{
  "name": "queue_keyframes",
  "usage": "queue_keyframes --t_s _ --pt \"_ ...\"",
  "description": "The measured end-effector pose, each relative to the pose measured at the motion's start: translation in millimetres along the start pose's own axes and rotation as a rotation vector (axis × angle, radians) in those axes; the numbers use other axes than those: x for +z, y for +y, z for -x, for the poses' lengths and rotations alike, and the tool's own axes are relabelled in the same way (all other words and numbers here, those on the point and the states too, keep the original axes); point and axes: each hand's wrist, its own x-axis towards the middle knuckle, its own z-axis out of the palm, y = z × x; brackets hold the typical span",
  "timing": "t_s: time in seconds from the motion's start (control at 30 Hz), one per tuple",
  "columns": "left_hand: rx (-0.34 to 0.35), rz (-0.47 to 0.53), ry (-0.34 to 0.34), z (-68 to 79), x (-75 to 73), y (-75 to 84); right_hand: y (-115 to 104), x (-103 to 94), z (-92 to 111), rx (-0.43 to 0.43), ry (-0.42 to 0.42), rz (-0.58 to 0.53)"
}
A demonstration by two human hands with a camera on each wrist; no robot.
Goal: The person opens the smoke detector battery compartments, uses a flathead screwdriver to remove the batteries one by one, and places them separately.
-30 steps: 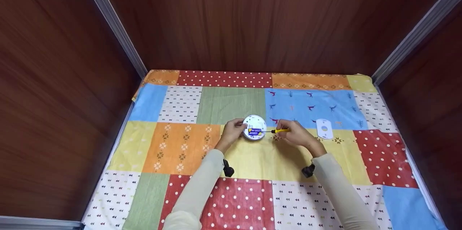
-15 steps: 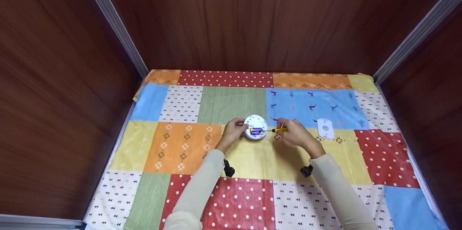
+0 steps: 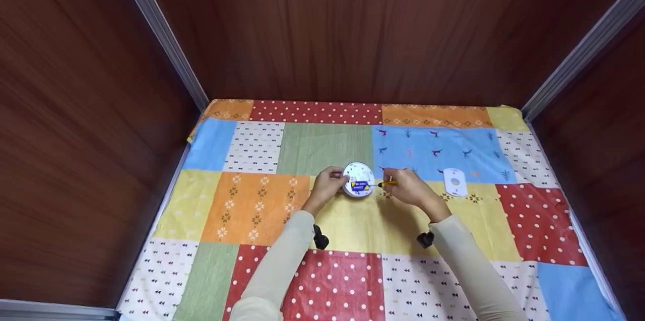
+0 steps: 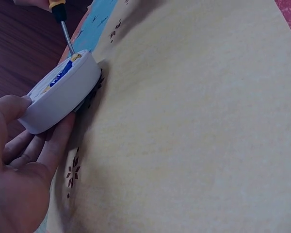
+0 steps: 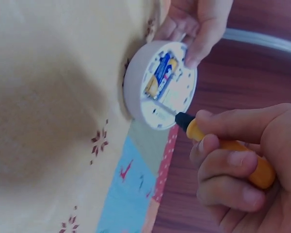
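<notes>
Just off disc point(image 5: 137, 82) edge, R fingers point(image 5: 223, 162) grip s/driver point(image 5: 193, 130).

Yellow-handled screwdriver point(image 3: 386, 183) at white disc point(image 3: 358, 172)

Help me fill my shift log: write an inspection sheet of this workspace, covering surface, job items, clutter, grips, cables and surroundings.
Surface: patchwork cloth, lightly creased.
Job items: white round device holding at least one blue-and-yellow battery; yellow-handled screwdriver, tip at one end of the battery, contact unclear.
Clutter: one white plate with a central hole, lying flat to the right of the right grip.
Grips: left grip pinches the device's edge; right grip holds the screwdriver's handle.
Cables: nothing seen.
Surroundings: brown wood-grain panels; grey strips at the corners.
</notes>
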Motion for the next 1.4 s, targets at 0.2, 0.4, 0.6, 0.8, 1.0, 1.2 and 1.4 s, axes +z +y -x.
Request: queue_keyframes --t_s 0.2,0.4,0.6,0.8,1.0,1.2,1.4 --pt "0.002 -0.002 0.003 1.3 -0.1 0.8 13.4 -1.1 1.7 0.036 -0.025 -0.091" --pt "-0.005 0.009 0.007 1.1 -0.6 -1.6 20.5 -2.4 1.8 0.034 -0.018 -0.168" --pt "-0.015 0.050 0.002 1.4 -2.6 -4.7 30.4 -0.4 1.2 0.069 -0.015 -0.250" --pt "-0.031 0.071 -0.015 0.4 -4.0 -5.2 36.1 -0.2 1.6 0.099 -0.019 -0.280" --pt "-0.051 0.039 -0.008 -0.7 -3.4 -6.5 37.0 -0.3 3.9 0.096 -0.013 -0.281" --pt "-0.057 0.074 -0.004 0.3 -3.2 -6.2 38.4 1.0 5.2 0.120 -0.020 -0.269" --pt "-0.040 0.093 -0.016 1.1 -4.1 -4.4 36.4 -0.5 5.6 0.129 -0.020 -0.255"
